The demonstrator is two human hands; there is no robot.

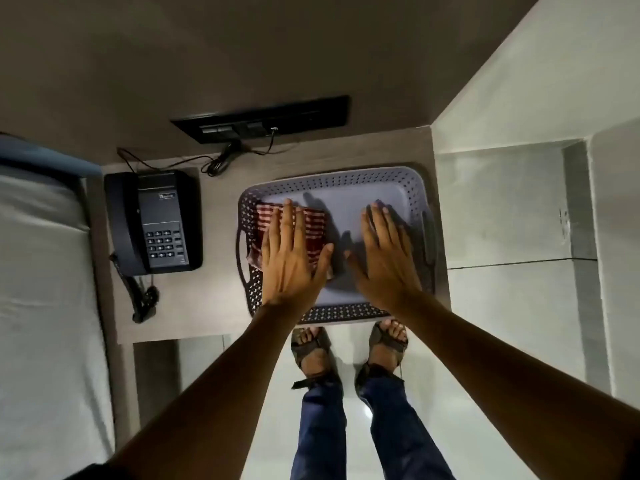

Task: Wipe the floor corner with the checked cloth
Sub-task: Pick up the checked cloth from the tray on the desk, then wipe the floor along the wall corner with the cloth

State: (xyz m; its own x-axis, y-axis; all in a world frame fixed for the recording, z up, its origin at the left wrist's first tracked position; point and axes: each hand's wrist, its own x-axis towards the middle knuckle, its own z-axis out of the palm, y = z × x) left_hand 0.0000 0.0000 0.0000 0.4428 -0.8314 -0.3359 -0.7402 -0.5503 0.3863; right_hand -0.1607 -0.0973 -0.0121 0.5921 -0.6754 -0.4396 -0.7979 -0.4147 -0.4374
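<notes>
A red-and-white checked cloth (313, 226) lies folded in the left part of a grey perforated basket (346, 180) on a low bedside table. My left hand (291, 258) hovers flat over the cloth, fingers spread, covering much of it; whether it touches the cloth is unclear. My right hand (382, 254) is held flat and open above the bare right half of the basket. Neither hand grips anything. The floor corner (568, 202) is to the right, pale tiles meeting a white wall.
A black desk phone (156, 221) with its coiled cord sits left of the basket on the table (214, 306). A black socket panel (263, 119) with plugged cables is on the wall behind. A bed (38, 271) lies far left. My sandalled feet (346, 348) stand on glossy tiles.
</notes>
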